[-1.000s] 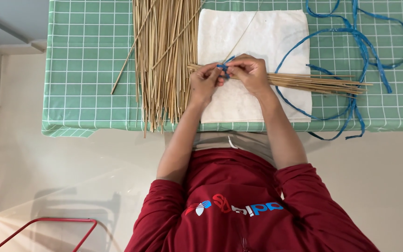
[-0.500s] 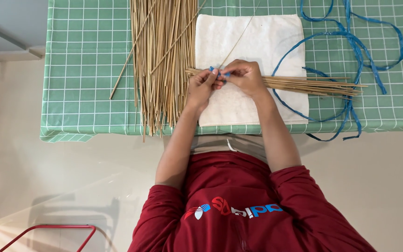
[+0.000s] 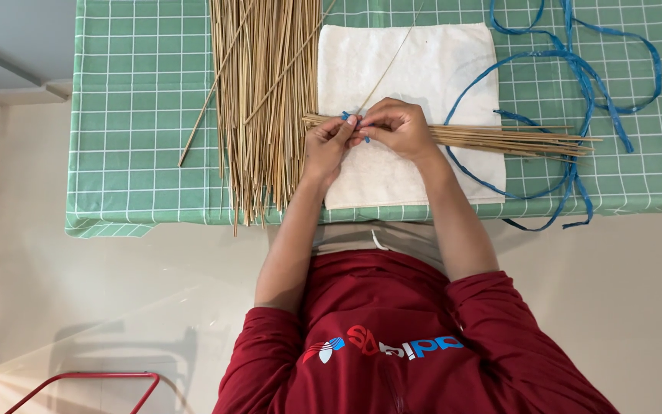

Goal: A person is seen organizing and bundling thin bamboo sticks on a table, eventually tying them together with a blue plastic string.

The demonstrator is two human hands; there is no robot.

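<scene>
I see a home craft corner: a table under a green checked cloth, with loose reed sticks piled on it beside a white towel.

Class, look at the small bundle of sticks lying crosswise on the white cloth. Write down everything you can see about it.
The small bundle of sticks is made of thin, straight, pale tan stalks that look like dry straw or reed. It lies flat and sideways across the white cloth, its far end reaching onto the green checked tablecloth. The left hand and right hand pinch it near one end, where a blue strip shows. Looped blue ribbon crosses its other end.
</scene>
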